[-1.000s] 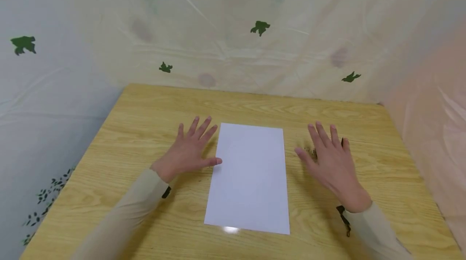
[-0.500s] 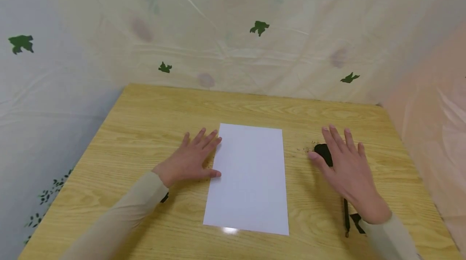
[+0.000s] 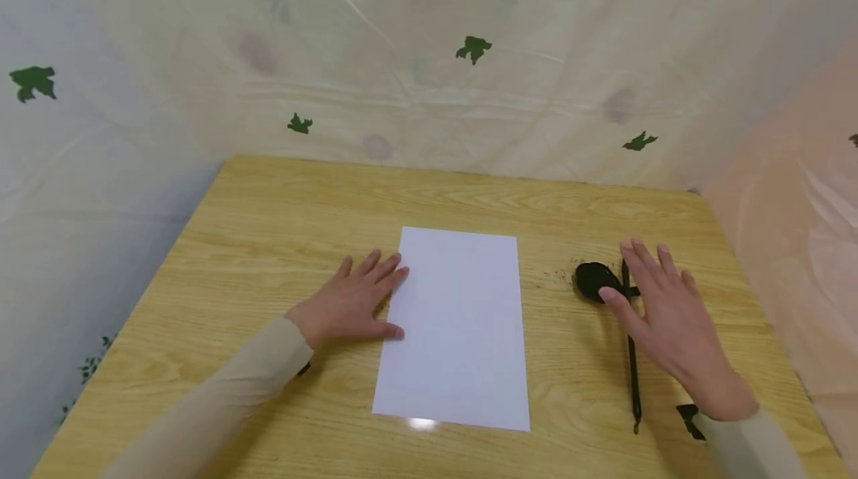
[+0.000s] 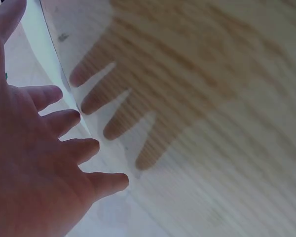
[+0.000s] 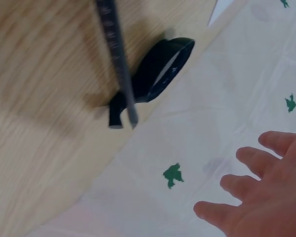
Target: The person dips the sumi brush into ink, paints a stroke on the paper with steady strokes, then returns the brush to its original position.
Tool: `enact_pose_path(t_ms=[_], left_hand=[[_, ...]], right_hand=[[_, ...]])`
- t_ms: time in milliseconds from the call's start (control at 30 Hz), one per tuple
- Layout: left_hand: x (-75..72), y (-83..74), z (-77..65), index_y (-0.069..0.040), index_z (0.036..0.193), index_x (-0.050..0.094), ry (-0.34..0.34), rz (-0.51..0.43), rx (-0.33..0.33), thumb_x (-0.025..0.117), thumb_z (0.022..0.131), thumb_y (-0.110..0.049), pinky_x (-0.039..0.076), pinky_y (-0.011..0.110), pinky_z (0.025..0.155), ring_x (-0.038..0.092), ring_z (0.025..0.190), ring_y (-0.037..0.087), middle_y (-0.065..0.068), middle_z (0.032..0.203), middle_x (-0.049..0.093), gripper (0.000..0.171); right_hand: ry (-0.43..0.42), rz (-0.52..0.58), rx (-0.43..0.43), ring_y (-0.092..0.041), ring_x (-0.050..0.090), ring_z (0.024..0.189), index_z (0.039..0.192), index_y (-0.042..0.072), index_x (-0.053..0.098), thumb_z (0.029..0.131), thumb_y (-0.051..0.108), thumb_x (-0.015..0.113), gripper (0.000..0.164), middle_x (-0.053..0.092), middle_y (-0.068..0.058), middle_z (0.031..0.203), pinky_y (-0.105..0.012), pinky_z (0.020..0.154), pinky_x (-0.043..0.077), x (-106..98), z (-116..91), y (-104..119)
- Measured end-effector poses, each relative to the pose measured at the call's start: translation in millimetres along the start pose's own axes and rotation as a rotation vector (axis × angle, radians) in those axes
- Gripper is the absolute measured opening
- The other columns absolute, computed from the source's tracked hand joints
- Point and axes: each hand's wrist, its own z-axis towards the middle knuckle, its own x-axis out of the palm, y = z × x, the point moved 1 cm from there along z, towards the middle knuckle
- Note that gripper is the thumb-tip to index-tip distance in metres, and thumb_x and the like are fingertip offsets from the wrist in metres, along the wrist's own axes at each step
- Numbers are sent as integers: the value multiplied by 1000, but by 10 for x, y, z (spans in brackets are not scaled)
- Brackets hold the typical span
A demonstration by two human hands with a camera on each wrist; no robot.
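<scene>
A white sheet of paper (image 3: 456, 337) lies flat near the middle of the desk (image 3: 335, 196), its long sides running away from the person. The left hand (image 3: 355, 305) is at the sheet's left edge, palm down and fingers spread, thumb and fingertips reaching just over the white; in the left wrist view its shadow falls on the wood apart from the fingers. The right hand (image 3: 673, 322) holds nothing, its fingers straight and the thumb held out to the side. It hovers beside a black dish (image 3: 595, 282) with a short handle and a thin black stick (image 3: 633, 375), both to the right of the paper. The stick crosses the handle and points toward the person, a small loop at its near end. Dark specks (image 3: 559, 270) mark the wood left of the dish. Behind the desk hangs a pale cloth (image 3: 389, 32) with green bird shapes (image 3: 474, 49).
</scene>
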Motion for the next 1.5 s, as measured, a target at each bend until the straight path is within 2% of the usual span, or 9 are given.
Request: enact_pose_path(t_ms=[333, 700, 933, 1000, 1100, 1267, 1367, 1500], left_hand=[[45, 17, -5, -15, 166, 27, 12, 0, -12, 65, 90, -71, 15, 72, 117, 8, 158, 41, 11, 173, 13, 102], [33, 3, 11, -14, 166, 27, 15, 15, -24, 65, 90, -71, 18, 72, 117, 10, 158, 41, 11, 173, 14, 102], [29, 20, 11, -14, 166, 27, 21, 21, -28, 64, 90, -71, 18, 72, 117, 9, 158, 40, 10, 173, 13, 102], [31, 27, 10, -14, 166, 27, 21, 19, -27, 64, 90, -71, 18, 72, 117, 9, 158, 41, 11, 173, 13, 102], [32, 39, 8, -14, 166, 26, 21, 18, -25, 64, 90, -72, 18, 72, 117, 8, 158, 40, 11, 173, 13, 102], [23, 47, 0, -14, 166, 26, 19, 11, -22, 64, 90, -72, 18, 73, 117, 8, 158, 41, 11, 173, 13, 103], [18, 47, -1, -14, 166, 26, 20, 8, -22, 64, 90, -72, 17, 73, 117, 8, 157, 41, 11, 173, 13, 103], [13, 40, 4, -14, 166, 26, 24, 9, -20, 64, 90, -71, 17, 73, 116, 8, 158, 41, 12, 173, 13, 102]], right_hand=[[14, 22, -3, -38, 0, 158, 167, 11, 16, 107, 39, 55, 77, 16, -20, 171, -66, 121, -1, 25, -76, -224], [27, 11, -76, -34, 2, 159, 167, 13, 17, 106, 32, 60, 78, 16, -16, 171, -60, 123, -1, 44, -203, -538], [33, -62, -136, -32, 4, 159, 167, 13, 17, 105, 31, 61, 78, 17, -16, 171, -50, 126, -2, 66, -274, -691], [33, -85, -158, -34, 6, 159, 167, 11, 19, 105, 31, 61, 77, 19, -17, 170, -50, 126, -1, 70, -283, -716], [31, -107, -190, -30, 5, 159, 166, 9, 23, 105, 32, 62, 76, 21, -17, 170, -51, 126, 0, 78, -281, -746], [39, -135, -244, -26, 5, 159, 164, 9, 29, 104, 32, 64, 74, 21, -12, 171, -48, 126, 0, 88, -277, -805], [50, -158, -272, -27, 9, 159, 163, 9, 32, 102, 33, 67, 75, 26, -14, 169, -43, 127, -2, 98, -289, -841], [55, -190, -318, -25, 10, 159, 162, 9, 36, 99, 33, 71, 76, 35, -18, 164, -44, 127, -1, 107, -309, -878]])
